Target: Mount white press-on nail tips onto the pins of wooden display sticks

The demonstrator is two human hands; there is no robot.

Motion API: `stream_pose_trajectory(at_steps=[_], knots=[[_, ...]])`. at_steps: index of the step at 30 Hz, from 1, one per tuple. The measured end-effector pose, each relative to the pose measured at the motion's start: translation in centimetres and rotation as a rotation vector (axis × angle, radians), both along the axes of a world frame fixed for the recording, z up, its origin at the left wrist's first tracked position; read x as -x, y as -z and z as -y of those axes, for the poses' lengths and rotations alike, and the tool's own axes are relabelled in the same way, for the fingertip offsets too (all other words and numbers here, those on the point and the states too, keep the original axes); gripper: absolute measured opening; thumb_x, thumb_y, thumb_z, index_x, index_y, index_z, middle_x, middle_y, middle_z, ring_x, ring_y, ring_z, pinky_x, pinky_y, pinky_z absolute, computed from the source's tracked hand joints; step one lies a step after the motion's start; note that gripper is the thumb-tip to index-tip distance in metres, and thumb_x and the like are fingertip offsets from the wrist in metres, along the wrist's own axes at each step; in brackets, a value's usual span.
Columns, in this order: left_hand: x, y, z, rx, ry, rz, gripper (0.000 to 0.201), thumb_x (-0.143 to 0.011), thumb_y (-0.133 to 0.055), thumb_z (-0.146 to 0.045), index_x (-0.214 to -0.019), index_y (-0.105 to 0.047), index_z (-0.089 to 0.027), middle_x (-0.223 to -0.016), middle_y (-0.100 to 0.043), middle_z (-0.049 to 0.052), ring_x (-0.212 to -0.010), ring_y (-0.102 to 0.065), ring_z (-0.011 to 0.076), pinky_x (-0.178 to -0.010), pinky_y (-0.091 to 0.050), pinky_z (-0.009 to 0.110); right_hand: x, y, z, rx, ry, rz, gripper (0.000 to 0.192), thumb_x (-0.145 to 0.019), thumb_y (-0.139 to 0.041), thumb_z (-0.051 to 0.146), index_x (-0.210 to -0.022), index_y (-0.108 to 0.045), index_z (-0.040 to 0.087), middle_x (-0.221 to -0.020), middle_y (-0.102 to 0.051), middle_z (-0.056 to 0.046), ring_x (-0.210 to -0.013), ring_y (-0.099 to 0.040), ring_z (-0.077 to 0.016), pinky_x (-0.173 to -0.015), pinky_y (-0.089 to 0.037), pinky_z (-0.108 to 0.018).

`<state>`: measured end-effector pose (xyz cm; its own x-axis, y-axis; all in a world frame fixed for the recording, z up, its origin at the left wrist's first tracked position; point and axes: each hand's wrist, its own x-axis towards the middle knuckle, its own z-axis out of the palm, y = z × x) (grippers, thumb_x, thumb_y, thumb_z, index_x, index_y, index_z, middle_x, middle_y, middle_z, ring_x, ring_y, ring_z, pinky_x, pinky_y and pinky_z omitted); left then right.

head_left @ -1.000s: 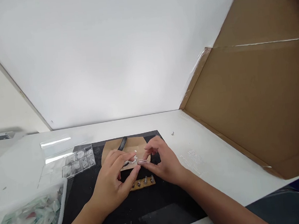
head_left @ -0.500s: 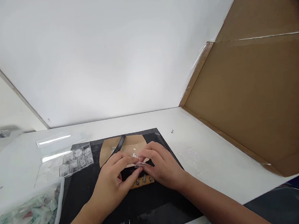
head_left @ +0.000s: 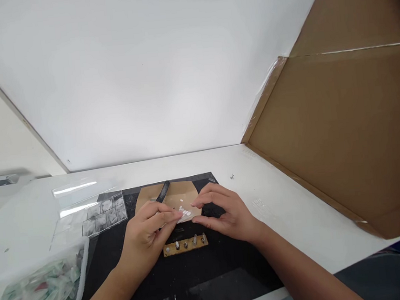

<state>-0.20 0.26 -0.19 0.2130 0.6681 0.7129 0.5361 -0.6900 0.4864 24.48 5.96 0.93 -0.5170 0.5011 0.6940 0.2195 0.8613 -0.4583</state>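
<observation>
My left hand [head_left: 146, 231] is closed in a pinch on what looks like a small clear plastic bag, mostly hidden by the fingertips. Several small white oval pieces [head_left: 186, 213] show beside those fingertips; I cannot tell if some are inside the plastic. To the right, my right hand [head_left: 228, 208] is open, thumb and fingers apart, with nothing visible between them. Under the fingertips lies a tan tray-like sheet [head_left: 186, 191] with a dark curved stick [head_left: 163, 191] across it. A yellowish strip [head_left: 190, 245] bearing several small upright pegs sits just below the hands.
A black mat [head_left: 196, 271] covers the front of the white table. On the left are a clear compartment box [head_left: 104, 219] and a white bin [head_left: 85, 253] of small packets. Small clear pieces [head_left: 261, 205] lie at right, near a cardboard panel [head_left: 342, 133].
My right hand has let go of the clear plastic, opened and moved right. My left hand keeps its pinch and has shifted slightly left. More of the pegged strip now shows.
</observation>
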Motion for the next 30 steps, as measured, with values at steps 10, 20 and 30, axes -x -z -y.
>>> stream_pose_trajectory(at_steps=[10, 20, 30], knots=[[-0.1, -0.4, 0.0, -0.113, 0.04, -0.079, 0.025, -0.098, -0.07, -0.003, -0.112, -0.078, -0.022, -0.097, -0.073, 0.005, -0.091, -0.065, 0.0172, -0.076, -0.057, 0.03, 0.6, 0.8, 0.0, -0.06, -0.011, 0.024, 0.022, -0.096, -0.081, 0.031, -0.118, -0.075, 0.03, -0.099, -0.076, -0.003, -0.086, -0.071, -0.018, -0.078, -0.059, -0.034], [0.3, 0.1, 0.1, -0.195, 0.021, -0.172, 0.03, -0.094, -0.073, 0.001, -0.116, -0.074, -0.019, -0.102, -0.074, 0.006, -0.097, -0.059, 0.0193, -0.082, -0.055, 0.033, 0.6, 0.1, 0.3, 0.034, -0.075, 0.006, 0.015, -0.096, -0.08, 0.025, -0.111, -0.078, 0.028, -0.098, -0.075, -0.003, -0.085, -0.071, -0.017, -0.074, -0.059, -0.031], [0.7, 0.6, 0.3, -0.241, -0.027, -0.272, 0.031, -0.094, -0.073, 0.001, -0.119, -0.074, -0.018, -0.105, -0.076, 0.007, -0.104, -0.062, 0.0222, -0.084, -0.058, 0.033, 0.9, 0.8, 0.0, 0.096, -0.082, -0.023, 0.015, -0.095, -0.08, 0.021, -0.108, -0.08, 0.027, -0.104, -0.07, -0.006, -0.094, -0.071, -0.0183, -0.081, -0.061, -0.032]])
